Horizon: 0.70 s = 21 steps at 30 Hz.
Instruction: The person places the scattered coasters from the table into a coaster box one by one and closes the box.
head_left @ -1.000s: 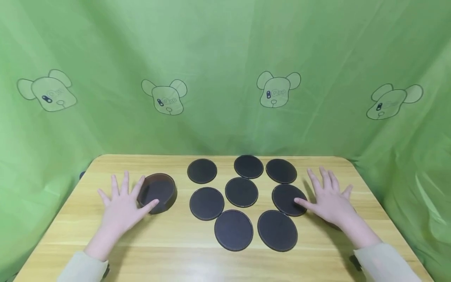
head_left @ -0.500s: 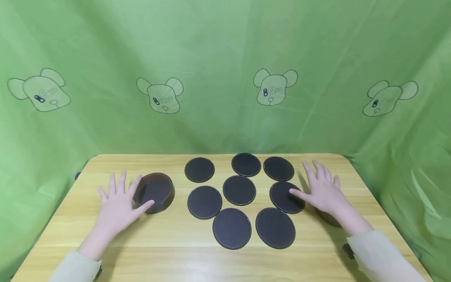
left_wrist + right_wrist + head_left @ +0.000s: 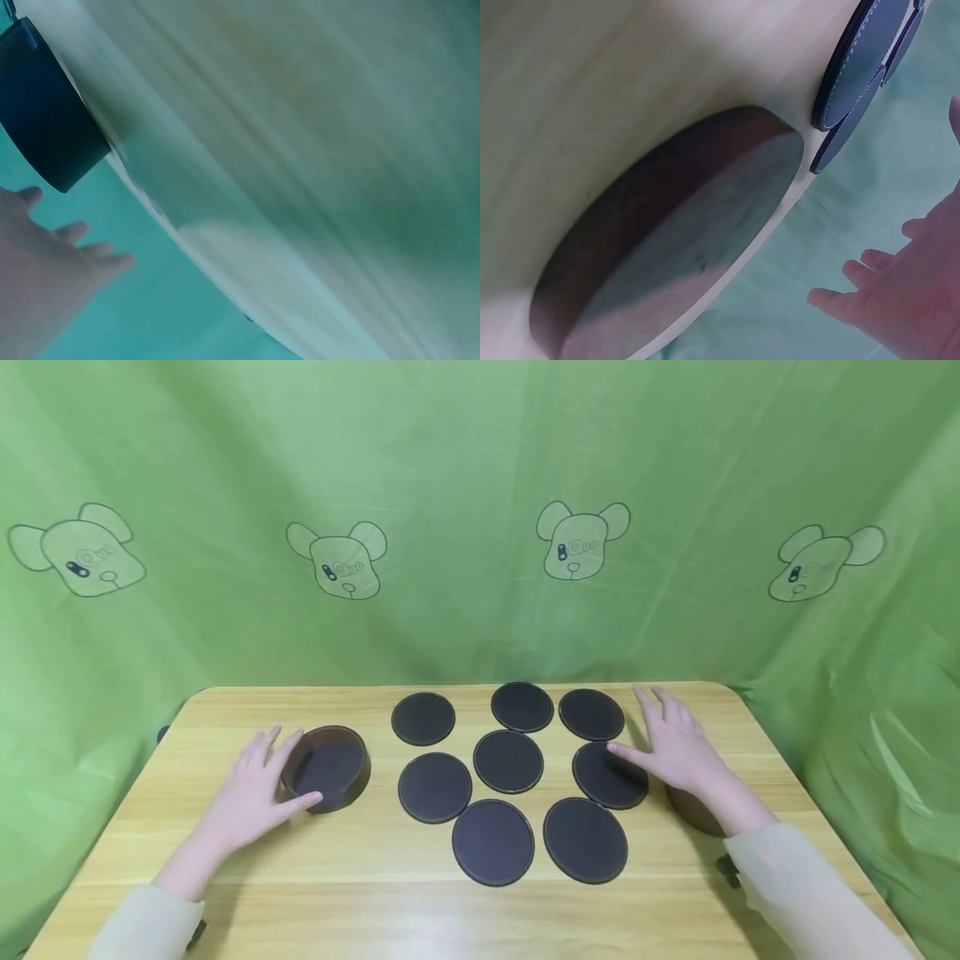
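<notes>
Bright, even light; blurred wrist views

Green bear-print curtain (image 3: 465, 510), wooden table (image 3: 375, 877)

holder (image 3: 327, 767) left of coasters (image 3: 509, 762)

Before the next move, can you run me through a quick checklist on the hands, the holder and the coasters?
1. Left hand at the round holder, fingers open beside its wall: ok.
2. Holder upright, open side up: ok.
3. Right hand open, thumb over the right middle coaster; contact: cannot tell.
4. Eight coasters lie flat, none stacked: ok.
5. Brown lid under the right forearm, partly hidden: cannot tell if clear.
6. Table front free of things: ok.
</notes>
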Available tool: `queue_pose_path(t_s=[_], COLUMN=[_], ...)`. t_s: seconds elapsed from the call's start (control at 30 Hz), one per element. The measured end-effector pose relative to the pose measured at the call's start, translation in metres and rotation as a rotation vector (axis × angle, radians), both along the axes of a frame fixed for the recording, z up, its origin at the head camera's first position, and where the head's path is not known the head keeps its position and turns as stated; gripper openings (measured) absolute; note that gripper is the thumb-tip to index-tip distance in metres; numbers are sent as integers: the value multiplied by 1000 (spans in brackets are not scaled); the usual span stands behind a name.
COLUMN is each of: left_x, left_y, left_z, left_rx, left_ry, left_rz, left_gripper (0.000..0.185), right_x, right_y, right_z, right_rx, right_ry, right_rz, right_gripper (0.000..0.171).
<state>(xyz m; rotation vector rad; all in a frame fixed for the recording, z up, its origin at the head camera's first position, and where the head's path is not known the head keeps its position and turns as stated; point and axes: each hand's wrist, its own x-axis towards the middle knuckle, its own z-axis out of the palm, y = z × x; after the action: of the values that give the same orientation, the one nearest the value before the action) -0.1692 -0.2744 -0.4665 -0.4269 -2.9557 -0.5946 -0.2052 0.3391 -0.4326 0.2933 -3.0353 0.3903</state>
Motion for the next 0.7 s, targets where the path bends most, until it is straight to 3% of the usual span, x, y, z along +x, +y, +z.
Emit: queue_pose_path(t_s=[0.2, 0.47, 0.7], left_x=[-5, -12, -14], left_y=[-7, -11, -8], left_z=[-4, -8, -6], left_rx=[99, 234, 318], left_ry=[-90, -129, -198], left_rz=[-31, -81, -69], left_gripper=[107, 113, 116], right_x=[-9, -23, -35], right_y=[-4, -12, -17], right_z=[0, 2, 0], right_rx=[-28, -93, -164], right_ry=[7, -13, -30], right_rz=[11, 6, 10], right_gripper=[110, 109, 104])
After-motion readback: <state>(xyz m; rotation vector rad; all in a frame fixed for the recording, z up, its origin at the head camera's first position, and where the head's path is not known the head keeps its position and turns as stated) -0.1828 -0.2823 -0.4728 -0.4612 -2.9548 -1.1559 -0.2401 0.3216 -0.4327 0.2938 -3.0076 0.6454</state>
